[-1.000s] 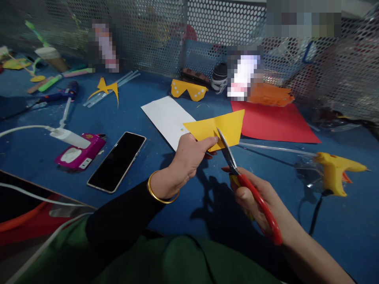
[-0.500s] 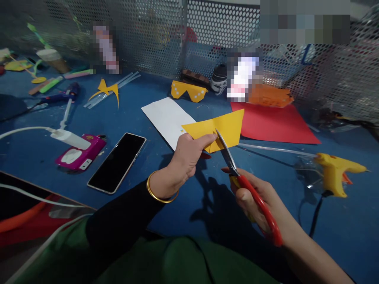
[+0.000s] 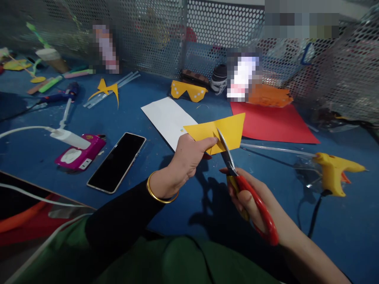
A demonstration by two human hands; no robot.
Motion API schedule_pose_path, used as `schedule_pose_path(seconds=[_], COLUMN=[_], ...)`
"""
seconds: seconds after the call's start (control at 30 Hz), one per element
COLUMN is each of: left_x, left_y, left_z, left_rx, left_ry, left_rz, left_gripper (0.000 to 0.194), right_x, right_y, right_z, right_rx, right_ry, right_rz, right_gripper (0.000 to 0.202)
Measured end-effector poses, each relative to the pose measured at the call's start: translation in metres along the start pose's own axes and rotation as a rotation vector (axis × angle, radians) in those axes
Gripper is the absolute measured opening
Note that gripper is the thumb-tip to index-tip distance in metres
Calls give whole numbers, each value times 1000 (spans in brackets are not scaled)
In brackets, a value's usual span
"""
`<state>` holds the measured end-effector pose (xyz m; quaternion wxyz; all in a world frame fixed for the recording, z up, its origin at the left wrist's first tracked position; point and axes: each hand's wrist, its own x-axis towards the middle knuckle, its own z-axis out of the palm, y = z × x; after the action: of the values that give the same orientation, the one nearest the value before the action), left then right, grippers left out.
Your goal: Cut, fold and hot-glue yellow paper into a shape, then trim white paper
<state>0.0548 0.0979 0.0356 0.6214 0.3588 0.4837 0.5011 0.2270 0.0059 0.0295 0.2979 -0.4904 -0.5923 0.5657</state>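
My left hand (image 3: pixel 191 157) pinches a piece of yellow paper (image 3: pixel 232 130) along its lower left, thumb on top, holding it above the blue table. In my right hand (image 3: pixel 256 197) are scissors (image 3: pixel 262 213) with red and yellow handles. One blade lies over the face of the yellow paper, pointing up and left near my left thumb; the other blade is mostly hidden behind the sheet. Beneath the yellow paper's left end lies a white sheet (image 3: pixel 170 118), partly covered. A red sheet (image 3: pixel 275 124) rests just behind and right of it.
Yellow paper glasses (image 3: pixel 188 91) stand at the back by a perforated metal screen (image 3: pixel 222 23). On the right lies a yellow glue gun (image 3: pixel 333 173) with a clear stick. To my left are a black phone (image 3: pixel 117 162), a purple socket block (image 3: pixel 79 152) and a blue glue gun (image 3: pixel 63 94).
The yellow paper has shifted slightly down and right. The scissors' handles have moved a little left and opened slightly wider. My left hand stays almost in place.
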Motion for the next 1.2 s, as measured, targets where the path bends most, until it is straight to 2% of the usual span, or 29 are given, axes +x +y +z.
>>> schedule_pose_path(seconds=[0.53, 0.93, 1.2], left_x=[1, -1, 0], left_y=[-2, -1, -1], left_z=[0, 0, 0], left_rx=[-28, -43, -27], left_ry=[-13, -30, -26], left_rz=[-26, -49, -50], left_gripper=[15, 14, 14], right_x=[-2, -1, -2], right_y=[4, 0, 9], right_z=[2, 2, 2], right_rx=[53, -18, 15], right_ry=[33, -13, 6], right_rz=[71, -22, 43], right_gripper=[63, 64, 62])
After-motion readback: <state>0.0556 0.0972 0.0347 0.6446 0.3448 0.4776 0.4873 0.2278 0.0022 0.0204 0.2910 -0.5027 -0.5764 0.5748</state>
